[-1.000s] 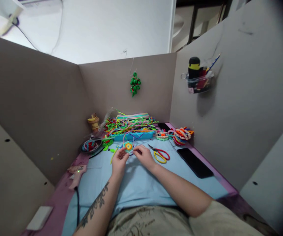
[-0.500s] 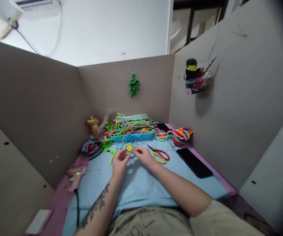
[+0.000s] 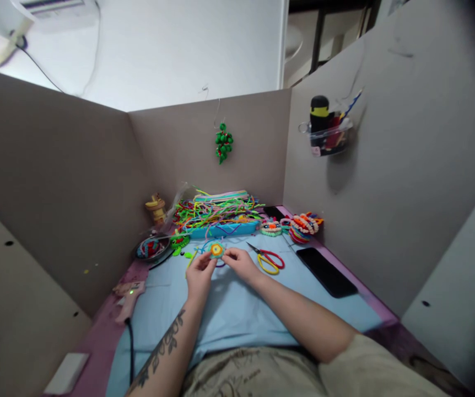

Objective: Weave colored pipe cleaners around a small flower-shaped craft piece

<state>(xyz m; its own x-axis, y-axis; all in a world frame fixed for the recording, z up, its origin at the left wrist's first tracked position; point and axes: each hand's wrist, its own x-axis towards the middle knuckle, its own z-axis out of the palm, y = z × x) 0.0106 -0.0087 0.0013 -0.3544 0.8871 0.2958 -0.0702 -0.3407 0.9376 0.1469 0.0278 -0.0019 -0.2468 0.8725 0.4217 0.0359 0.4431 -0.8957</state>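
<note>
My left hand [image 3: 199, 273] and my right hand [image 3: 241, 263] meet over the light blue mat [image 3: 237, 309], both pinching a small round pipe-cleaner piece [image 3: 216, 250] with a yellow and orange middle and a teal rim. The left fingers grip its lower left edge; the right fingertips hold its right side. A blue pipe-cleaner strand trails from the piece. Red and yellow scissors [image 3: 268, 259] lie just right of my right hand.
A pile of coloured pipe cleaners [image 3: 216, 212] on a blue tray fills the back. Finished woven pieces [image 3: 301, 226] sit back right, a black phone [image 3: 326, 271] at right, a bowl [image 3: 151, 248] and glue gun [image 3: 128, 292] at left. Grey partition walls surround the desk.
Both hands kept the small piece between them and shifted it only slightly; the view tilted a little.
</note>
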